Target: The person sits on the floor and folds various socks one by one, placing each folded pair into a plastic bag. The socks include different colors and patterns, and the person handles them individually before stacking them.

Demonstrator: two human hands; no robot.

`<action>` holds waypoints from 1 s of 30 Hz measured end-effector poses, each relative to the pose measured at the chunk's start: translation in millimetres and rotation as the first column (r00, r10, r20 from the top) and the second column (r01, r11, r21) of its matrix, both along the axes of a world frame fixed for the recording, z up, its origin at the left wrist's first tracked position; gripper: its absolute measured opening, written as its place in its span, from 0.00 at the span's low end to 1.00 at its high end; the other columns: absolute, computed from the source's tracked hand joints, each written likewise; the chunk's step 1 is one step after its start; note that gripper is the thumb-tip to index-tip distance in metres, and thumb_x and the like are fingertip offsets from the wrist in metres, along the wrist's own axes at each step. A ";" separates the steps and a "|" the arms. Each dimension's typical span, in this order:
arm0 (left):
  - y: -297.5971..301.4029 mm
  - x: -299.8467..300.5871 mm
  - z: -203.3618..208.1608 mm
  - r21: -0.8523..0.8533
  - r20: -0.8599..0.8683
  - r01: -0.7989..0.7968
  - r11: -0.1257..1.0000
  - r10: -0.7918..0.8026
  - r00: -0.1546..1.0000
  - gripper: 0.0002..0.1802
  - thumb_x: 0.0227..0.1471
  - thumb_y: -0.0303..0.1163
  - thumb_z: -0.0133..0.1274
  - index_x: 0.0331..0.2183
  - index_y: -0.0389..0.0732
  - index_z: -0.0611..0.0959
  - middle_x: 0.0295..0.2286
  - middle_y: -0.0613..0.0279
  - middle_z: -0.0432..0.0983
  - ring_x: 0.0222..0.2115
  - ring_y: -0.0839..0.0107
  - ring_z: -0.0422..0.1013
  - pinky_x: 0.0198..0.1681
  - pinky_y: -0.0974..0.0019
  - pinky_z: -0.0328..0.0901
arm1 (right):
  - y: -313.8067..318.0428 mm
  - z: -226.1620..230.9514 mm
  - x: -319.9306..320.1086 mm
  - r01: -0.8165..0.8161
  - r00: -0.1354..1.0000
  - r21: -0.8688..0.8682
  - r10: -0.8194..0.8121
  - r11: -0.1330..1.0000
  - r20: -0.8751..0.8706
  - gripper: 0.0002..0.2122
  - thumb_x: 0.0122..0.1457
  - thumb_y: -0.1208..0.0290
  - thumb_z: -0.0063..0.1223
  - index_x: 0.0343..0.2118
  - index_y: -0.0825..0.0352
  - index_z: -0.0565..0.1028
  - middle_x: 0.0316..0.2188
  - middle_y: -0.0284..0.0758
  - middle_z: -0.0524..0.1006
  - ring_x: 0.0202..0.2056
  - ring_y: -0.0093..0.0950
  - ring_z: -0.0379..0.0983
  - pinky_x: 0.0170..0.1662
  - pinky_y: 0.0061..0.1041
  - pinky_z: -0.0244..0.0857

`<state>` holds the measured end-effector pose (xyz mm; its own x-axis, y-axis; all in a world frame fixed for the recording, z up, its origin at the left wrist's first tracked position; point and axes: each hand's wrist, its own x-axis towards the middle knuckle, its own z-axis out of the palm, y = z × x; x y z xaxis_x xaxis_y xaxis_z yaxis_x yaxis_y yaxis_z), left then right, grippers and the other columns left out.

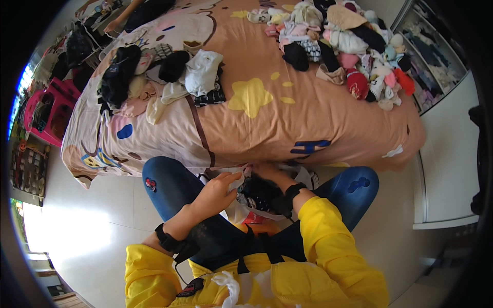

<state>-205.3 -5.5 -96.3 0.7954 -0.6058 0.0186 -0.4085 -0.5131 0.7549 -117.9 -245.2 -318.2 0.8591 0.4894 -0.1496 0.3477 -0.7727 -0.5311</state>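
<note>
Between my knees sits a pale bag or basket holding dark, patterned cloth items (255, 194), close against the bed's front edge. My left hand (220, 194) is over its left side, fingers stretched out and slightly apart, with nothing visible in them. At the container's far side, my right hand (267, 172) reaches in by the hem of the bed cover. Its fingers are partly hidden, so what they touch does not show. Something red (253, 218) lies at the container's near side.
On the peach-coloured bed cover (226, 128), a heap of dark, white and pink clothes (154, 77) lies left and a heap of small clothes and socks (344, 46) right. A pink plastic chair (51, 110) stands left, an open wardrobe (431, 51) right. Another person's arm (123, 18) shows far left.
</note>
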 end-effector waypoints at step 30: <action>-17.6 -20.1 228.3 -0.813 0.555 0.570 0.120 0.453 0.698 0.07 0.49 0.23 0.58 0.34 0.37 0.80 0.28 0.61 0.75 0.25 0.74 0.71 0.26 0.72 0.63 | -45.9 477.8 -126.5 -0.507 -0.032 0.100 -0.134 0.856 0.990 0.05 0.57 0.71 0.53 0.30 0.66 0.74 0.26 0.32 0.73 0.25 0.24 0.66 0.30 0.23 0.60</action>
